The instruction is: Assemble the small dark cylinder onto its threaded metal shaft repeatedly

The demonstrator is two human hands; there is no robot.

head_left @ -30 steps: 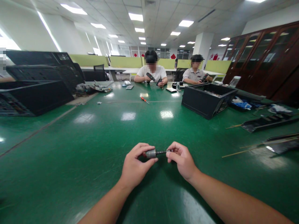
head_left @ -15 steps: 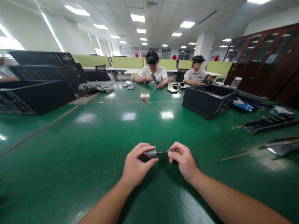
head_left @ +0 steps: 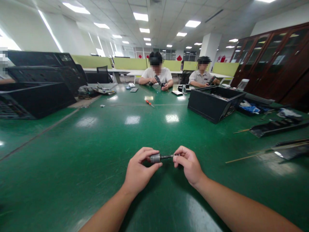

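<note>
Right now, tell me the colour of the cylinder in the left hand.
Silver-grey: the cylinder in the left hand shows best in the head view.

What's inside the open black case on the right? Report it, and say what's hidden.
Some pale parts show inside the case, too small to identify. Its near wall hides the bottom and anything lying low there.

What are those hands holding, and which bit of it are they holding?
A grey metal cylinder, perhaps a motor, with a thin dark shaft. The left hand grips the cylinder between thumb and fingers; the right hand pinches the shaft's outer end.
</note>
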